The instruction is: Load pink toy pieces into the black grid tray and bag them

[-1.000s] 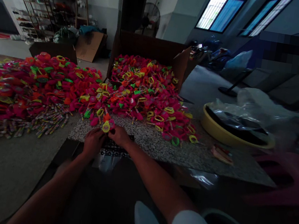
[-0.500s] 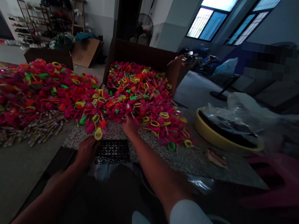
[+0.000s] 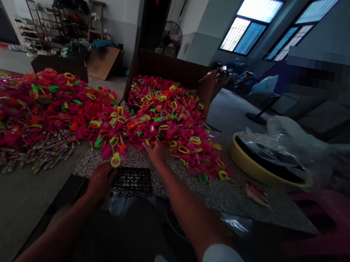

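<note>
Hands at near edge of table (image 3: 251, 197). Left hand (image 3: 99, 182) curled around small yellow-and-pink plastic toy (image 3: 115, 159), held upright just left of black perforated tray (image 3: 132, 182). Right hand (image 3: 158, 151) stretched farther out, fingers loosely bent on near fringe of toy pile (image 3: 163, 120); whether it has hold of piece, cannot tell. Pile spills from open cardboard box (image 3: 172, 68) at far middle. Wrapped candy sticks (image 3: 50, 152) along pile's left near edge. Yellow basin (image 3: 256, 169) with clear plastic bag (image 3: 297, 138) at right.
</note>
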The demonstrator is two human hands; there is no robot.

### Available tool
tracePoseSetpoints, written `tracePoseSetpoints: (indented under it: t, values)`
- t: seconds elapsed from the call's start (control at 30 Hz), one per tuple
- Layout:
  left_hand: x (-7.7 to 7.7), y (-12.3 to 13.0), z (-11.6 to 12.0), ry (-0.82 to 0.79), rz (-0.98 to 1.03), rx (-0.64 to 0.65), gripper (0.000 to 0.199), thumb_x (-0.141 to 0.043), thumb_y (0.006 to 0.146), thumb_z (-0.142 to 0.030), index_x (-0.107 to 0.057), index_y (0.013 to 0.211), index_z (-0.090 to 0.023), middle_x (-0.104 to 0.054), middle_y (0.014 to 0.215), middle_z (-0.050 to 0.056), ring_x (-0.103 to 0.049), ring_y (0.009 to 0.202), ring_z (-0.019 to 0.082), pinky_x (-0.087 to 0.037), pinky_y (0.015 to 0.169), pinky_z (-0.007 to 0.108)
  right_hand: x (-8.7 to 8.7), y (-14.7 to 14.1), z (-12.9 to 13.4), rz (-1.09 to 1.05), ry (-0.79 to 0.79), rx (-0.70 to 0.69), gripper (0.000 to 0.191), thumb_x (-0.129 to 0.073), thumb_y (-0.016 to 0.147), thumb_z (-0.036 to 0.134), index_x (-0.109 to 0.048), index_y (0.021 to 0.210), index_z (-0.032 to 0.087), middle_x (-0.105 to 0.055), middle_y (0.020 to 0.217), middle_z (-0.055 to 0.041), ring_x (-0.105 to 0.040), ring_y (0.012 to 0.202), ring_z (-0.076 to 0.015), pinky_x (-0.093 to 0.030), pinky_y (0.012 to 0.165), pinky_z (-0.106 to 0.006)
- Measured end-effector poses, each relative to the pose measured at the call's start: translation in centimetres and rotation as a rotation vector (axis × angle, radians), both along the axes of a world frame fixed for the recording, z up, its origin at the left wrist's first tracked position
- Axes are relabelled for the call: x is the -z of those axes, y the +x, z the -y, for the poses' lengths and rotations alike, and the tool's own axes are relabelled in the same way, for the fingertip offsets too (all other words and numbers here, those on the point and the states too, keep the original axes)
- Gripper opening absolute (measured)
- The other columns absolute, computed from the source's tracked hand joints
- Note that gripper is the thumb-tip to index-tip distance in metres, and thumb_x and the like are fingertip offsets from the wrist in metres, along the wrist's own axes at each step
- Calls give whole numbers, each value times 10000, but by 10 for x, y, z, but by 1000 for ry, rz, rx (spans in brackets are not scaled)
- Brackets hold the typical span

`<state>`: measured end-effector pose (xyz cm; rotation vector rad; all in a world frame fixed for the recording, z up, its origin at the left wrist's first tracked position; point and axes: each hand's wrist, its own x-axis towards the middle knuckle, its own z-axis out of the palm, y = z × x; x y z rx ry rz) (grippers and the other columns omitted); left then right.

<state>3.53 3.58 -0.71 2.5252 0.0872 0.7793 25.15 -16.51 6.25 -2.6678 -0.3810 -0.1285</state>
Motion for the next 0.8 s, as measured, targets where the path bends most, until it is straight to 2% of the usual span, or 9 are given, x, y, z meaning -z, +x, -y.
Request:
tracePoseSetpoints:
  t: [0.1,0.2,0.3,0.43,0.5,0.6,0.8]
  values:
    - [1,0,-1,-12,-4,13,186,-549,1044,-346,-691,1028,-227,-762,1091,102,-694,1056,291,-557,997,484,13,-17,23,-3,-28,-1,236,-624,1011,349,-723,1150,186,-773,1063,-100,-707,989,-245,-504,842,-295]
    - [3,0,-1,-3,-5,-15,190,-549,1039,-343,-691,1014,-219,-763,1076,110,-691,1061,299,-553,1002,490,21,-31,42,9,-112,-76,236,-595,1016,288,-731,1174,177,-756,1143,-124,-693,1047,-245,-509,899,-307]
    - [3,0,-2,8,-9,-29,194,-548,1034,-334,-699,1036,-212,-763,1090,118,-692,1079,301,-549,1020,490,21,-38,46,32,-182,-161,276,-574,1041,300,-729,1223,162,-724,1257,-161,-674,1148,-262,-499,969,-318]
    - [0,0,-2,-4,-28,-25,201,-556,1031,-343,-710,1033,-214,-768,1083,114,-700,1101,300,-550,1040,483,17,-39,41,10,-197,-153,297,-553,1054,289,-743,1235,151,-733,1257,-178,-688,1138,-267,-498,959,-312]
    - [-2,0,-2,-10,-34,-26,202,-561,1031,-350,-712,1033,-216,-772,1094,114,-700,1115,301,-550,1049,486,17,-39,39,-10,-168,-136,270,-567,1042,276,-756,1194,156,-748,1229,-169,-692,1121,-257,-494,932,-297]
    - [-3,0,-3,-21,-32,-19,192,-567,1028,-346,-713,1038,-222,-775,1114,112,-705,1113,292,-554,1049,477,18,-41,37,-89,-70,-118,201,-611,1005,267,-766,1070,157,-781,1082,-130,-705,1017,-236,-483,847,-273]
    - [-6,0,-2,-36,-22,-19,195,-566,1025,-355,-712,1012,-226,-775,1086,112,-707,1093,295,-556,1036,483,14,-53,26,-282,265,-177,56,-674,878,207,-704,850,170,-716,786,-9,-637,742,-168,-417,671,-232]
